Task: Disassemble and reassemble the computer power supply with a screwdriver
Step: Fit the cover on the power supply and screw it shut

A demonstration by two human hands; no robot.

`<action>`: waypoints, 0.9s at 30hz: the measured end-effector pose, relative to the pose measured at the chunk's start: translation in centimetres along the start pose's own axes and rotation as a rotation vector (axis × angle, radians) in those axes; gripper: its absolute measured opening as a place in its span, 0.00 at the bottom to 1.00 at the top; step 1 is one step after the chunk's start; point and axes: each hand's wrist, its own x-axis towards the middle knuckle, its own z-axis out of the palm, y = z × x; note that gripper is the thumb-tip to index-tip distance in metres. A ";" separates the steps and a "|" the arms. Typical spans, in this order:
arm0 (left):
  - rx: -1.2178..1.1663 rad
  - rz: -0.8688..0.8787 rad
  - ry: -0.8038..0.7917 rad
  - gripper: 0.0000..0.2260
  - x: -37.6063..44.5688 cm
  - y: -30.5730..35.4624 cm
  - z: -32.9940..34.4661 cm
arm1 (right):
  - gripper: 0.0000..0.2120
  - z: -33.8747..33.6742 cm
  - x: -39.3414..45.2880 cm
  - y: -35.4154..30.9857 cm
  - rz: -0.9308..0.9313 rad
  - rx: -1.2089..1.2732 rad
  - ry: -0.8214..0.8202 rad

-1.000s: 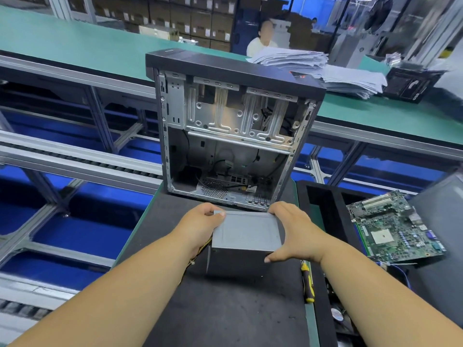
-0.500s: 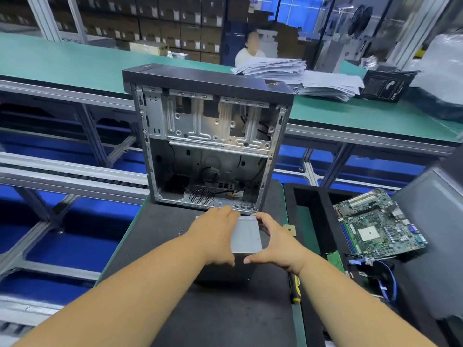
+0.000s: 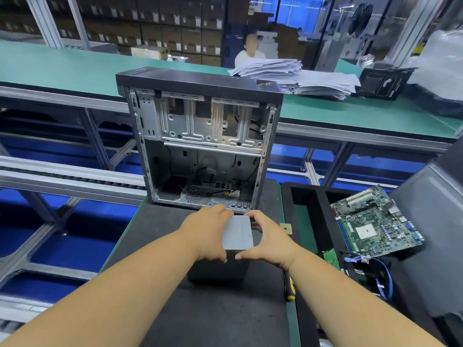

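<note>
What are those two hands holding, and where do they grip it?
A grey metal power supply box, standing on the dark mat. The left hand grips its left side, the right hand its right side, fingers over the top edges.

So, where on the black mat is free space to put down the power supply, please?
The black mat is bare between the forearms, nearer than the power supply that the left hand and right hand grip. Another bare strip lies left of the left hand. It is crowded ahead at the computer case, and right, where the screwdriver lies.
</note>
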 end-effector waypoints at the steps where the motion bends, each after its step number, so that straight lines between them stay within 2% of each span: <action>1: 0.000 0.000 0.003 0.45 0.0 0.0 0.1 | 0.41 0.1 -0.1 0.1 0.011 0.019 -0.002; 4: 0.028 0.008 0.016 0.47 0.0 -0.1 0.6 | 0.44 0.3 -0.4 0.1 0.037 0.042 -0.021; 8: -0.018 -0.003 0.032 0.50 -0.1 -0.8 0.5 | 0.60 0.2 -1.1 0.8 0.145 0.050 -0.062; 11: -0.188 -0.080 0.094 0.49 -0.8 -2.2 -0.4 | 0.63 -0.5 -1.9 1.8 0.215 0.072 -0.074; 14: -0.439 -0.166 0.163 0.47 -1.7 -3.8 -2.4 | 0.64 -1.2 -2.3 2.3 0.281 0.202 -0.054; 20: -0.881 -0.213 0.285 0.40 -2.0 -4.7 -6.1 | 0.52 -0.8 -1.6 1.1 0.338 0.563 0.000; 24: -1.324 -0.199 0.268 0.35 -1.6 -3.8 -7.2 | 0.41 -0.4 -0.6 -1.9 0.240 0.913 0.029; 27: -1.566 -0.098 0.226 0.24 -1.3 -2.8 -7.6 | 0.29 -1.7 -0.5 -4.5 0.131 1.008 0.108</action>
